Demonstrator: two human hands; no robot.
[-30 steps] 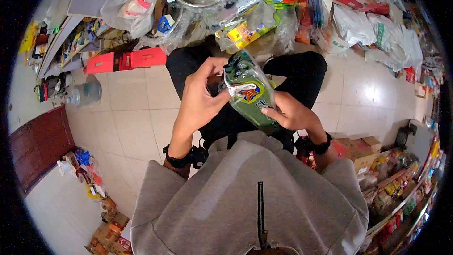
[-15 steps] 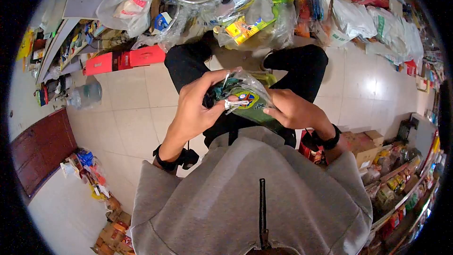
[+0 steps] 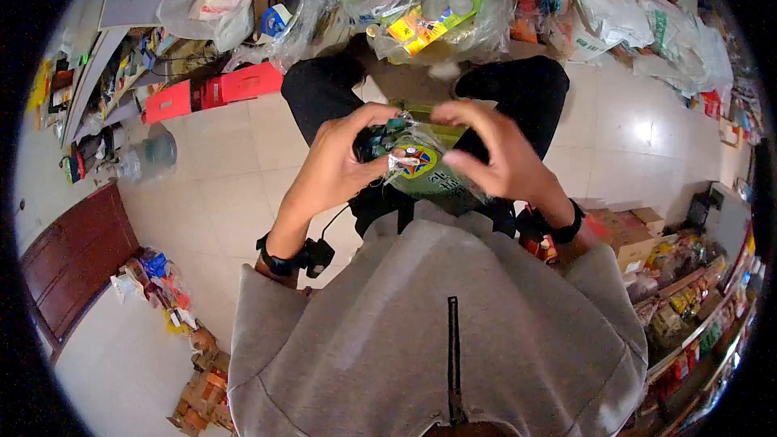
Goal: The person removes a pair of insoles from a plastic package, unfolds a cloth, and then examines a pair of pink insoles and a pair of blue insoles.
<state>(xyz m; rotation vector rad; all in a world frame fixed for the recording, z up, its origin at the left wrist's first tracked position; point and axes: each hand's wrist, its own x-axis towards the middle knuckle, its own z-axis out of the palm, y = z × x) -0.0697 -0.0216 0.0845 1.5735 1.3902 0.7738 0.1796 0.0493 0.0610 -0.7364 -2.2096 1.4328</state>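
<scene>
Over my lap is a green package [image 3: 441,184] in a clear plastic bag, with pale characters and a round yellow, blue and red emblem on its face. My left hand [image 3: 330,158] grips its left end, thumb across the front beside the emblem and fingers over the far edge. Crinkled clear plastic bunches by that thumb. At the package's right side, my right hand [image 3: 506,154] has thumb and fingers spread apart, its thumb tip close to the printed face. Just beyond the package shows a yellow-green thing [image 3: 421,112], partly covered.
Plastic-wrapped goods [image 3: 453,16] are piled along the far side, with a red box [image 3: 243,85] at their left. A clear water jug [image 3: 150,155] lies on the tiled floor. Stocked shelves [image 3: 688,316] and a cardboard box [image 3: 627,239] stand at the right, a brown door [image 3: 77,255] at the left.
My right hand has let go of the package's right side, moved up and spread its fingers. My left hand keeps its grip, and more of the printed face shows.
</scene>
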